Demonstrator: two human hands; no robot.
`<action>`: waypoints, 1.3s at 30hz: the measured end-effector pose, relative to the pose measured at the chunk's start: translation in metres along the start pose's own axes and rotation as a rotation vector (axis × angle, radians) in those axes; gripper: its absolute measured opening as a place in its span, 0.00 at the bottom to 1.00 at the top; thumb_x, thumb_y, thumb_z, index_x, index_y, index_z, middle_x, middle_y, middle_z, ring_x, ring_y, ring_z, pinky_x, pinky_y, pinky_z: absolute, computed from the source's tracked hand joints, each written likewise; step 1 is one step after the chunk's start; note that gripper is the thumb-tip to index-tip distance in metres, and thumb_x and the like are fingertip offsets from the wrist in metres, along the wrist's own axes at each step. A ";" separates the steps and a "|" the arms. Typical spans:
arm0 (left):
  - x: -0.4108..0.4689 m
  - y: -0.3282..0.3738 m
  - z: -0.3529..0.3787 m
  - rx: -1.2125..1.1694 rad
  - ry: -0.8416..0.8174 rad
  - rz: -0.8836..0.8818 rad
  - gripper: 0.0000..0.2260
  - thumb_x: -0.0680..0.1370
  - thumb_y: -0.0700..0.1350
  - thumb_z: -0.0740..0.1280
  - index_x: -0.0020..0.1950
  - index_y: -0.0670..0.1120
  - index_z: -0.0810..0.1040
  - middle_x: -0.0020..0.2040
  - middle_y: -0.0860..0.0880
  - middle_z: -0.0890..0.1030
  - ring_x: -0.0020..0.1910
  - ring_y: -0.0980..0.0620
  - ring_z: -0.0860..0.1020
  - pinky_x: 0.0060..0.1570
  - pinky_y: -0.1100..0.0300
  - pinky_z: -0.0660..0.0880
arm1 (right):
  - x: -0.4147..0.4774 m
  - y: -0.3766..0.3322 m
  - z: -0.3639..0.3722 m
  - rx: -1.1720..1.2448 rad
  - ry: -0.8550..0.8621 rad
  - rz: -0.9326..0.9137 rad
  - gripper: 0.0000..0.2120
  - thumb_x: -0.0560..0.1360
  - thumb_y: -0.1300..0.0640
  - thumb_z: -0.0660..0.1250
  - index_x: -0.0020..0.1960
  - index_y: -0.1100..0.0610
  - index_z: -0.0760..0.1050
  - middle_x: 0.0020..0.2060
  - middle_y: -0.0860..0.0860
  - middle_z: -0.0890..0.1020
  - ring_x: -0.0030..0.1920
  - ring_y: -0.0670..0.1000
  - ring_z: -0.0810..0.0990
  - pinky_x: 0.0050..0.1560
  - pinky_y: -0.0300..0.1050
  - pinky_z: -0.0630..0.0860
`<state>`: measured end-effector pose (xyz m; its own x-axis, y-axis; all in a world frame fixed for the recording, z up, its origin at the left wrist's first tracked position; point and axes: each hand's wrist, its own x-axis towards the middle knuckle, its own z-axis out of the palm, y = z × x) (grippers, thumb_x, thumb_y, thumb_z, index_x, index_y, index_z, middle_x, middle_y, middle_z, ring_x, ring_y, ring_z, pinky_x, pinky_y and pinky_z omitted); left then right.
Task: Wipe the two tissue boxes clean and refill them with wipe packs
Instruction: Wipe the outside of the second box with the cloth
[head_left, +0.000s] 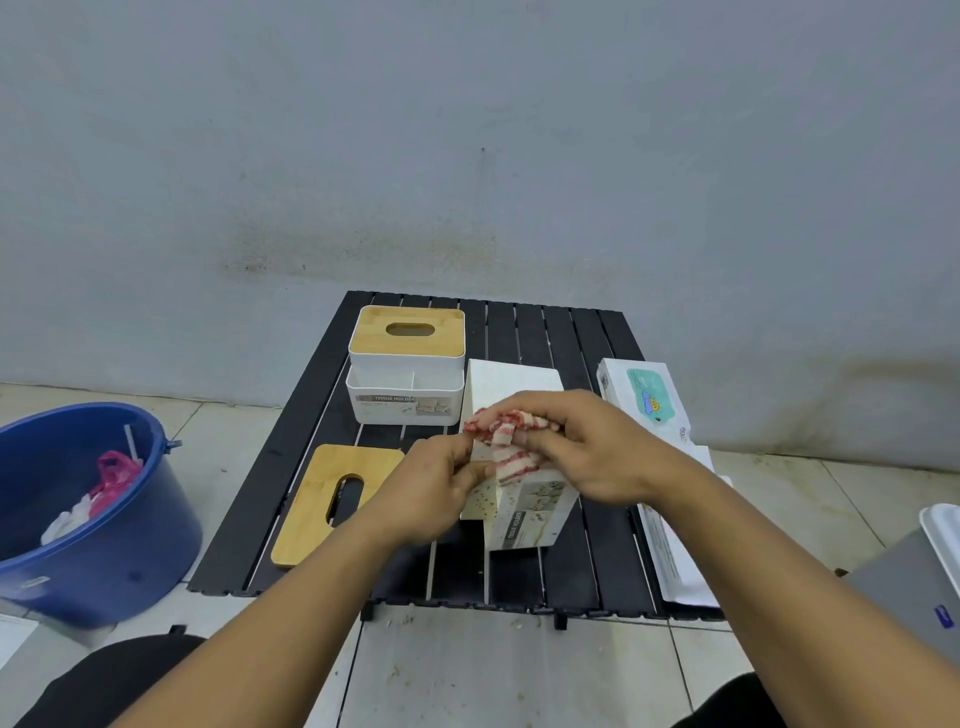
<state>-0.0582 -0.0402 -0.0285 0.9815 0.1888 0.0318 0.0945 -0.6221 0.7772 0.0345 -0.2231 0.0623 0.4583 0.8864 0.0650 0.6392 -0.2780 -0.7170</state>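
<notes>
Tissue box: white plastic tissue box (524, 512), lidless, tilted on black slatted counter (597, 551); label "TISSUE HOLDER".
Left hand (434, 491): fingers clamped on box.
Right hand (587, 447): fingers clamped on red-and-white striped cloth (506, 441).

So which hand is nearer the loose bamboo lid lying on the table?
Left. The left hand sits just right of the bamboo lid; the right hand is farther right, over the tipped tissue box.
</notes>
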 end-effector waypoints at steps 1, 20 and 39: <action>0.000 0.001 0.000 -0.002 0.003 -0.005 0.13 0.83 0.53 0.67 0.51 0.43 0.81 0.46 0.46 0.85 0.48 0.45 0.82 0.49 0.47 0.80 | -0.003 -0.004 -0.004 0.093 0.021 0.004 0.13 0.83 0.62 0.63 0.62 0.51 0.81 0.57 0.45 0.85 0.60 0.44 0.82 0.63 0.43 0.77; 0.002 0.001 -0.002 -0.037 -0.031 0.040 0.08 0.85 0.46 0.65 0.59 0.49 0.83 0.54 0.56 0.86 0.54 0.56 0.83 0.56 0.51 0.79 | 0.059 0.030 0.003 -0.433 0.153 0.273 0.24 0.86 0.49 0.51 0.81 0.52 0.57 0.80 0.51 0.59 0.79 0.52 0.57 0.76 0.48 0.57; 0.007 -0.004 0.001 0.020 -0.009 0.032 0.12 0.83 0.47 0.68 0.41 0.47 0.78 0.38 0.54 0.81 0.38 0.57 0.77 0.42 0.54 0.76 | -0.001 0.019 0.015 -0.328 0.037 0.002 0.25 0.84 0.46 0.52 0.80 0.45 0.60 0.80 0.41 0.59 0.79 0.39 0.54 0.78 0.40 0.52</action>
<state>-0.0513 -0.0377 -0.0320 0.9855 0.1619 0.0506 0.0664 -0.6427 0.7632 0.0373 -0.2234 0.0384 0.4778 0.8735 0.0929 0.8004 -0.3894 -0.4557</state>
